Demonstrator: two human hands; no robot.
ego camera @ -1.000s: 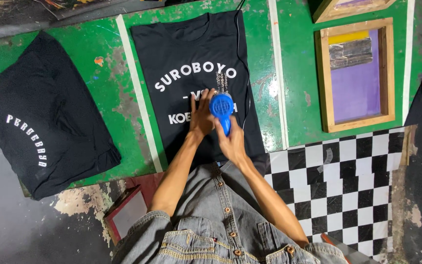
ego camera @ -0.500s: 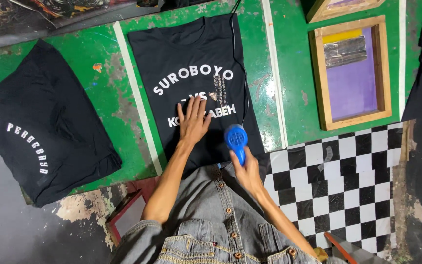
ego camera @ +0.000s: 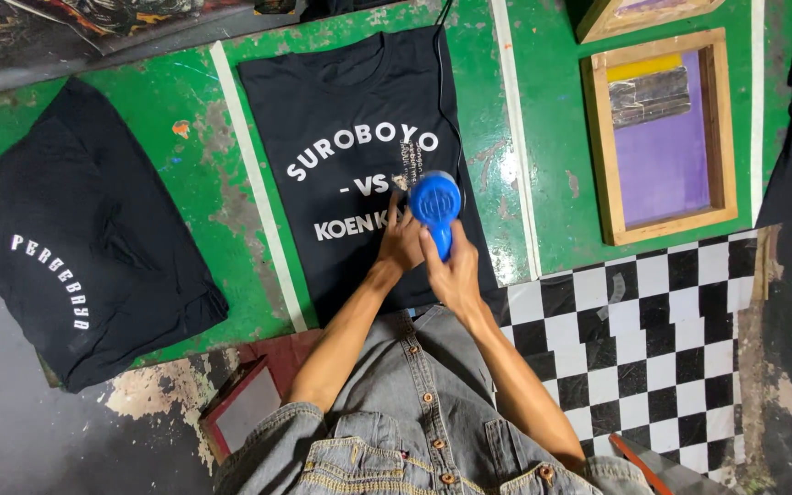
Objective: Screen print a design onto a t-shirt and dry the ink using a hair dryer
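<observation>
Right hand (ego camera: 456,270) is wrapped around a blue dryer (ego camera: 436,202) held over the black shirt (ego camera: 359,101). Left hand (ego camera: 401,243) lies on the print just beside it, fingers loosely spread, holding nothing.

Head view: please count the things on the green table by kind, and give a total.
Black printed T-shirts: 2, one flat, one folded
Wooden printing screens: 2, one whole, one cut off at the top edge
Blue hand-held dryer: 1
Total: 5

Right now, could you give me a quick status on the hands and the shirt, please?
Right hand grips blue heat gun. Left hand flat on black printed shirt. Gun over the white lettering; nothing in the way.
</observation>
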